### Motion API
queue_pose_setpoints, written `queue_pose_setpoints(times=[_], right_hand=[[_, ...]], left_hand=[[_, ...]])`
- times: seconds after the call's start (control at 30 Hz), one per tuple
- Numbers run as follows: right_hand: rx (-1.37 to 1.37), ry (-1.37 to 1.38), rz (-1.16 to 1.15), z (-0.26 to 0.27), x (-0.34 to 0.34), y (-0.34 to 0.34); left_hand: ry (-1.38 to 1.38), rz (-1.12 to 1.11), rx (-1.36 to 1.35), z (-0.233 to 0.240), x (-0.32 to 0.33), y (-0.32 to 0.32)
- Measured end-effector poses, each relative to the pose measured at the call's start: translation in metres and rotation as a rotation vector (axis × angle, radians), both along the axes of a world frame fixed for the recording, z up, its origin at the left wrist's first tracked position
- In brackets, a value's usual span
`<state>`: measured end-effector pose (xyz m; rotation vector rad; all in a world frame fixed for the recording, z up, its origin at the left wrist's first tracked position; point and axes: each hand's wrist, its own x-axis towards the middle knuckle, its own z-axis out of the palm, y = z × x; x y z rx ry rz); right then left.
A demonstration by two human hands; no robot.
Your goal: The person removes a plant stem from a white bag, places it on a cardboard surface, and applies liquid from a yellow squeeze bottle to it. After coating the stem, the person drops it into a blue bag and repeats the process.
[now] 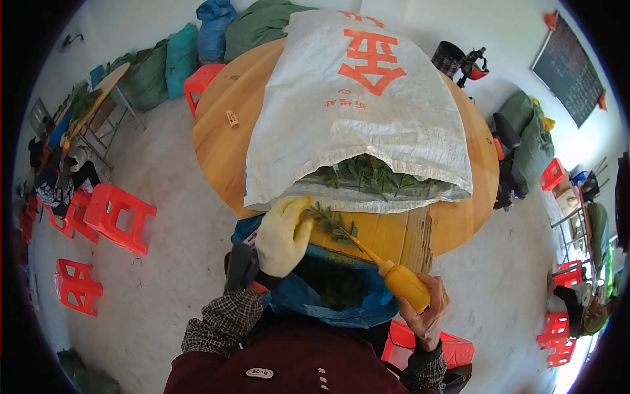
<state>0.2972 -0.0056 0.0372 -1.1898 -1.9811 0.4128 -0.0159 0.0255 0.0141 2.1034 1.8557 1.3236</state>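
Observation:
My left hand point(284, 239), in a cream glove with yellow-stained fingertips, is beside the tip of a green artificial-looking conifer sprig point(329, 221). Finger and thumb lie at the sprig's leafy end; whether they pinch it is unclear. Bare and ungloved, my right hand point(427, 305) grips a yellow squeeze bottle point(406, 286). Its long nozzle points up and left, its tip at the sprig's stem. Beneath them is a yellow-stained cardboard sheet point(381, 234). A white woven sack point(354, 133) with red printing lies beyond, its mouth towards me, more green sprigs point(371, 175) inside.
A round wooden table point(221, 133) carries the sack and a small block point(232, 118). At my lap hangs an open blue bag point(334, 315) with dark green contents. Red stools point(120, 216) stand left. Full sacks point(182, 61) line the wall. People point(59, 182) sit at both sides.

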Motion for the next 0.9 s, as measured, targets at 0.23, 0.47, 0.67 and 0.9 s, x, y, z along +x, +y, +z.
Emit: queue_pose_setpoints(times=[0.23,0.47,0.67,0.9], right_hand=[[0.008,0.0,-0.009,0.0,-0.001,-0.003],[0.036,-0.03,0.033,0.014,-0.007,0.0],[0.111,-0.076,0.091,0.011,-0.025,0.019],[0.125,-0.147,0.087,0.017,-0.011,0.016]], left_hand=[[0.155,0.141,-0.086,-0.012,0.03,0.008],[0.201,0.159,-0.147,-0.016,0.03,0.009],[0.193,0.156,-0.157,-0.016,0.031,0.01],[0.19,0.148,-0.165,-0.017,0.03,0.009]])
